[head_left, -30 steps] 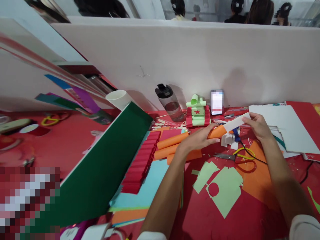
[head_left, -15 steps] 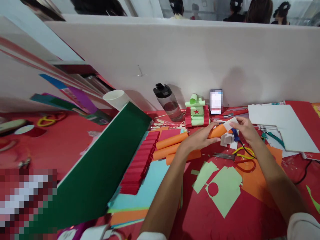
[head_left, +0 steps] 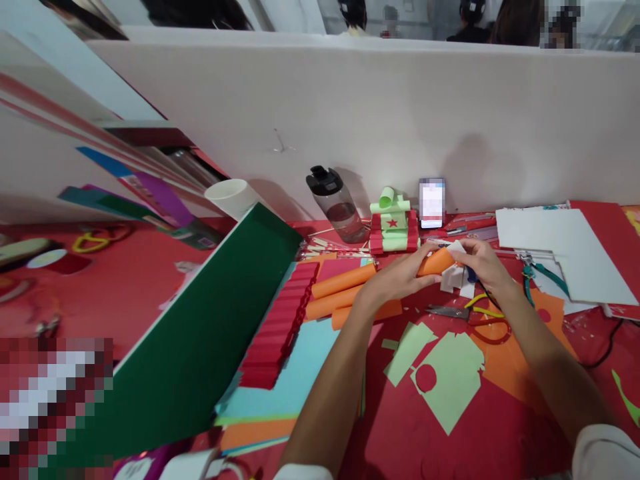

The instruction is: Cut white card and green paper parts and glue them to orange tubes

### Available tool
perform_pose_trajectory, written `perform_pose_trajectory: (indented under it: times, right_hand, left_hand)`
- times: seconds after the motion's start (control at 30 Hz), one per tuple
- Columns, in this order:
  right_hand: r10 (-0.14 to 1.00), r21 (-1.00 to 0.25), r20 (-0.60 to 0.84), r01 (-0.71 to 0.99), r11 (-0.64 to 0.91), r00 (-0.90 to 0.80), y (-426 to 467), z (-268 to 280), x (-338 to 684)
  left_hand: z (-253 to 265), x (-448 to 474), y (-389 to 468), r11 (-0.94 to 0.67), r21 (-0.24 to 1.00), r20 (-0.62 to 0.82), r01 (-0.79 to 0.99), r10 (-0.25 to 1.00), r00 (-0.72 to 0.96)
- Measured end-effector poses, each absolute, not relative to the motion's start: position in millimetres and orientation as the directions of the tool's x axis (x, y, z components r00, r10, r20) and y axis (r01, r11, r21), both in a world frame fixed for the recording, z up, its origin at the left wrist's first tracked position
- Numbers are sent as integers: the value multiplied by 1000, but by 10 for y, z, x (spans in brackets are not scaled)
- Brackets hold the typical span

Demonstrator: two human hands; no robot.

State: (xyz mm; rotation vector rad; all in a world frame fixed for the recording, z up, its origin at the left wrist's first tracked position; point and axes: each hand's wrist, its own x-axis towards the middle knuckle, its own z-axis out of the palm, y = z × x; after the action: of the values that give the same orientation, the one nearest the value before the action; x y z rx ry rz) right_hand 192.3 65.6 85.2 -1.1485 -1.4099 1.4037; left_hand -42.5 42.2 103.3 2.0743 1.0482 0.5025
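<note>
My left hand (head_left: 397,279) is wrapped round a rolled orange paper tube (head_left: 436,263), which lies nearly level above the table. At the tube's right end, my right hand (head_left: 483,263) pinches a small white paper piece (head_left: 455,249); its fingers cover part of that end. White paper scraps (head_left: 453,279) and a partly hidden blue tool with a black cord (head_left: 471,275) lie just under my right hand. Several more orange tubes (head_left: 344,280) rest beside my left wrist. Open scissors (head_left: 450,312) with yellow and red handles are below my hands.
Cut green paper (head_left: 453,383) and orange sheets (head_left: 520,360) lie in front. Behind stand a bottle (head_left: 345,213), a green-and-red paper model (head_left: 393,223) and a phone (head_left: 432,203). A green board (head_left: 200,333) leans left of the red pleated paper (head_left: 280,327); pliers (head_left: 550,279) lie right.
My right hand has shifted slightly left, closer to the tube, and less of the white paper shows. My left hand has hardly moved.
</note>
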Motion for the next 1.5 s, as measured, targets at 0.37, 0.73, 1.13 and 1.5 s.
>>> perform_pose_trajectory:
  times: [0.37, 0.73, 1.13, 1.5]
  right_hand:
    - [940, -981, -65, 192, 1, -335, 682, 909, 2052]
    - [949, -960, -54, 276, 36, -311, 701, 977, 2139]
    - [941, -966, -53, 258, 37, -334, 671, 989, 2072]
    - [945, -971, -53, 236, 26, -323, 644, 997, 1979]
  left_hand:
    - [1014, -420, 434, -389, 749, -10, 537, 803, 596]
    - [988, -431, 445, -405, 733, -29, 546, 783, 621]
    - [925, -427, 450, -433, 714, -23, 550, 771, 636]
    - [924, -389, 431, -416, 664, -89, 622, 781, 618]
